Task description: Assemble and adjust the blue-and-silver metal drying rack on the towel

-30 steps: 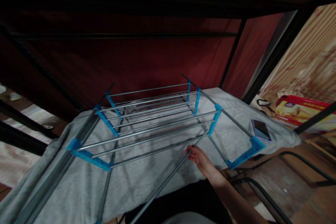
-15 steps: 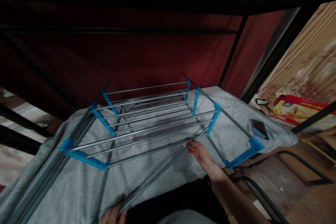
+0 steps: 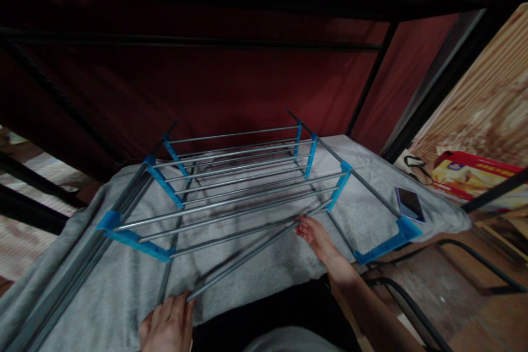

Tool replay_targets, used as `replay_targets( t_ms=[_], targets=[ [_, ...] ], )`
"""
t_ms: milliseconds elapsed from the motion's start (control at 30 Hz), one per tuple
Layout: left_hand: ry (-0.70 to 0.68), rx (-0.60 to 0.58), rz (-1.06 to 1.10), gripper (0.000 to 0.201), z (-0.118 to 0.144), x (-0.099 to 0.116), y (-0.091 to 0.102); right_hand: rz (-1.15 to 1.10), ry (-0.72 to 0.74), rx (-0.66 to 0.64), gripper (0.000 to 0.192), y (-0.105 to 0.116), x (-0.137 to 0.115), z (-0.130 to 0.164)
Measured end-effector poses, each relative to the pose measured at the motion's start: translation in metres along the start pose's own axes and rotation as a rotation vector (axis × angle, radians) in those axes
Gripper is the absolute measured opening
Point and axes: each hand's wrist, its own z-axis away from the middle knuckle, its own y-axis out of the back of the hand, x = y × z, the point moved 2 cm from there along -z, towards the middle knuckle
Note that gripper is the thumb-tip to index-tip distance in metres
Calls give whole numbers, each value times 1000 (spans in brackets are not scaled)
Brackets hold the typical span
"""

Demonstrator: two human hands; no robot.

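A rack of grey metal tubes and blue plastic brackets lies on a grey blanket before me. One loose grey tube slants across its near side. My left hand is closed round the tube's near end, close to the left upright. Fingers of my right hand close on the same tube farther along, near where it meets another crossbar. Beyond that hand the tube reaches toward a blue bracket on the right; whether it sits in the bracket I cannot tell. The front right bracket carries no crossbar.
Several loose grey tubes lie along the rack's left side. A phone rests on the blanket at right, with a red and yellow box beyond. Dark metal bars frame the bed, and a black tubular frame stands at lower right.
My left hand has moved up and slightly left, raising the tube's near end toward the rack. The right hand keeps its hold with little movement. The view has shifted slightly.
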Motion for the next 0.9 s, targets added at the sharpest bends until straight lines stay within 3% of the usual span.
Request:
replay_targets(
  t_ms=[133,267,400,467,533,700,800,900],
  targets=[
    [46,58,16,42,-25,6,10,101,-97,-145,29,-11,0,11],
    [26,64,30,44,-38,6,13,375,-91,-451,28,-47,-5,30],
    [80,99,-37,49,-42,18,22,734,353,-624,20,-109,-8,39],
    [122,117,-78,49,-43,25,27,892,581,-717,26,-143,-2,39],
    [166,129,-124,48,-44,31,30,1030,691,-836,37,-173,10,36],
    [217,75,-198,46,-49,39,34,1391,545,-1043,44,-221,37,31],
    [232,35,-148,45,-53,45,35,1522,523,-1136,38,-236,42,33],
    [281,101,-17,47,-57,49,30,1640,527,-1128,36,-244,44,31]
  ],
)
